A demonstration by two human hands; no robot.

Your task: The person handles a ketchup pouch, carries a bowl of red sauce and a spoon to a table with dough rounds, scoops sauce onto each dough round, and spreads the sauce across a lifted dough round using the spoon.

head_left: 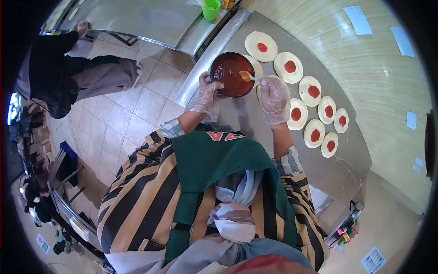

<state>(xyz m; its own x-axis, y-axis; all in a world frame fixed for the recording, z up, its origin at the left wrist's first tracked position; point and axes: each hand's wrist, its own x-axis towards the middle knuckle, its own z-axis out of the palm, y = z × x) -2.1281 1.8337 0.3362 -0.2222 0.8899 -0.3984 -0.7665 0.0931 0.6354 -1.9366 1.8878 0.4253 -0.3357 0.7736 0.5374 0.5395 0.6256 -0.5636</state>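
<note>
White dough rounds [257,65] lie partly hidden as left hand [205,97] grips a bowl [234,96] and right hand [274,99] a spoon [247,76].

Brushed metal-look table [346,176], glossy red sauce [226,73], clear crinkled plastic gloves [276,100], matt green cloth apron [219,155]

Toward the wearer from the bowl [232,75], steel tabletop [242,116] is offering a passage between the forearms. The left hand [207,93] is blocking the bowl's left side; the right hand [275,97] and spoon [248,76] are obstructing its right. Farther right of the bowl, dough rounds [289,66] are crowding the surface, with a wall [365,82] rising beyond them.
</note>
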